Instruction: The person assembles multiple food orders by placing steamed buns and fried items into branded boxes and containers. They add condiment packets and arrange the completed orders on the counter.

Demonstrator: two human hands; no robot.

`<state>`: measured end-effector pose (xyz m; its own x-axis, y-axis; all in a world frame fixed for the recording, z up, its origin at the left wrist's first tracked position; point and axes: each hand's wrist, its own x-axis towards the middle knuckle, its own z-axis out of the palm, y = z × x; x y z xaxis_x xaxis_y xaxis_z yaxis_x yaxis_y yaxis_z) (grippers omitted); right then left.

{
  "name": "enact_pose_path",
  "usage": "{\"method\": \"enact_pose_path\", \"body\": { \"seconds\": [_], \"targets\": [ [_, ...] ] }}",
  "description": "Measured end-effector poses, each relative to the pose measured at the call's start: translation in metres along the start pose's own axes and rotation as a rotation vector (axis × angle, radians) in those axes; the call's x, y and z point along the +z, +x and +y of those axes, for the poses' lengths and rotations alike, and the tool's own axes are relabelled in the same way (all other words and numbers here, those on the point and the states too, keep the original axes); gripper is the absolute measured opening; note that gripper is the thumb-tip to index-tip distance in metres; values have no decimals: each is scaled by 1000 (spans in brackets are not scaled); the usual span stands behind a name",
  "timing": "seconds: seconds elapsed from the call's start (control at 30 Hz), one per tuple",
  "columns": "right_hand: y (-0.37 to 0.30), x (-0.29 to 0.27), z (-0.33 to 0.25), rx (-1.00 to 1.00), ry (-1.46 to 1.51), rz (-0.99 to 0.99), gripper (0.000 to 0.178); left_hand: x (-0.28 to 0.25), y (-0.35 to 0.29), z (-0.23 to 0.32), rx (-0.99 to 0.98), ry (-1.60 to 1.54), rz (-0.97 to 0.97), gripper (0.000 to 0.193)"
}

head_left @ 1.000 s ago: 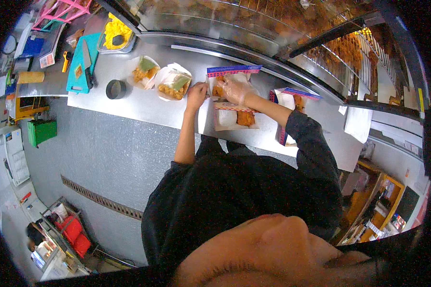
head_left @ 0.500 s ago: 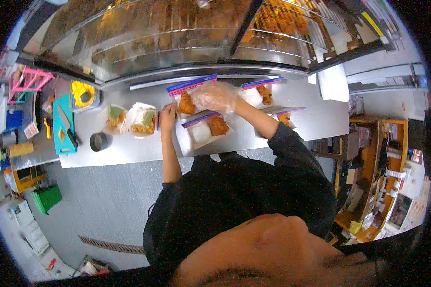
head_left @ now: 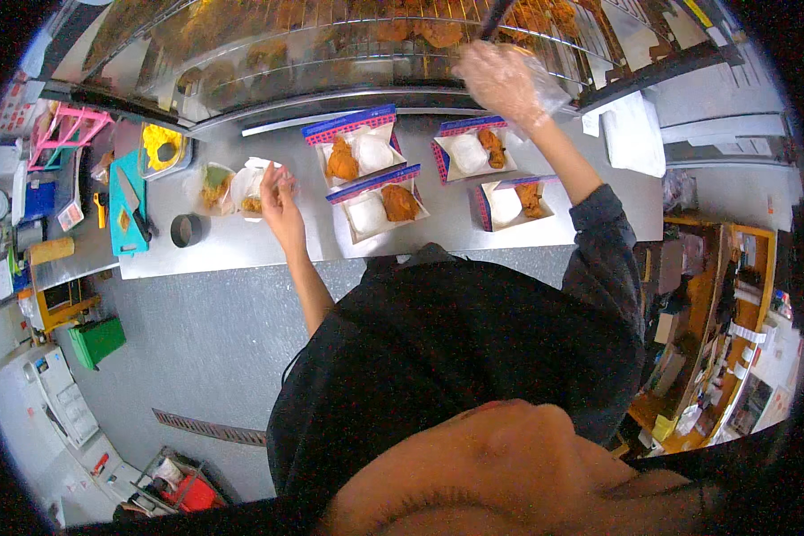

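My right hand [head_left: 500, 85], in a clear plastic glove, is raised to the glass-fronted food cabinet [head_left: 330, 94]. Its fingers are closed at the dark upright bar [head_left: 498, 18] of the cabinet front. Bare and with loosely extended fingers, my left hand [head_left: 281, 196] hovers over the right edge of a white food box [head_left: 248, 186]. Between my arms, two open boxes hold fried chicken [head_left: 341, 159] and a white rounded mound [head_left: 366, 214]. Two similar boxes stand to the right, with a chicken piece [head_left: 490, 149] and another piece [head_left: 529, 198].
On the left are a dark round cup [head_left: 186, 230], a knife [head_left: 129, 195] on a teal cutting board [head_left: 134, 237], and a tub of yellow food [head_left: 161, 147]. White paper [head_left: 632, 134] lies at the counter's right end. A shelf unit [head_left: 715, 313] stands right.
My right hand has risen from the boxes to the cabinet front. My left hand has let go of the near-left box area and shifted left toward the white food box.
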<state>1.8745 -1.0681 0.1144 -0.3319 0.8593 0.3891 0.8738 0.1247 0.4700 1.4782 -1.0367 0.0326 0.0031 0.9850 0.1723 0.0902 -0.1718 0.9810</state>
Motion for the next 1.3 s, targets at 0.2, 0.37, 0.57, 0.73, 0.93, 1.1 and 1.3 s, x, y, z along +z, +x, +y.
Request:
{"method": "enact_pose_path", "body": {
  "seconds": [0.2, 0.37, 0.57, 0.73, 0.93, 1.1, 1.3],
  "targets": [
    [-62, 1, 46, 162, -3, 88, 22, 6, -29, 37, 35, 47, 137, 43],
    [-105, -7, 79, 195, -84, 104, 22, 32, -47, 48, 140, -13, 141, 49],
    [-137, -1, 107, 247, -157, 35, 23, 42, -59, 56, 186, -8, 268, 54],
    [-163, -17, 125, 324, -188, -105, 22, 42, -76, 60, 163, 66, 351, 54],
    [-194, -74, 67, 500, 251, 15, 24, 33, -95, 50, 155, 117, 418, 51],
    [-169, -16, 23, 304, 867, -278, 20, 52, -95, 63, 140, 74, 336, 51],
    [-110, 50, -15, 21, 861, -838, 51, 62, -93, 69, 317, 146, 332, 49]
  ]
}}
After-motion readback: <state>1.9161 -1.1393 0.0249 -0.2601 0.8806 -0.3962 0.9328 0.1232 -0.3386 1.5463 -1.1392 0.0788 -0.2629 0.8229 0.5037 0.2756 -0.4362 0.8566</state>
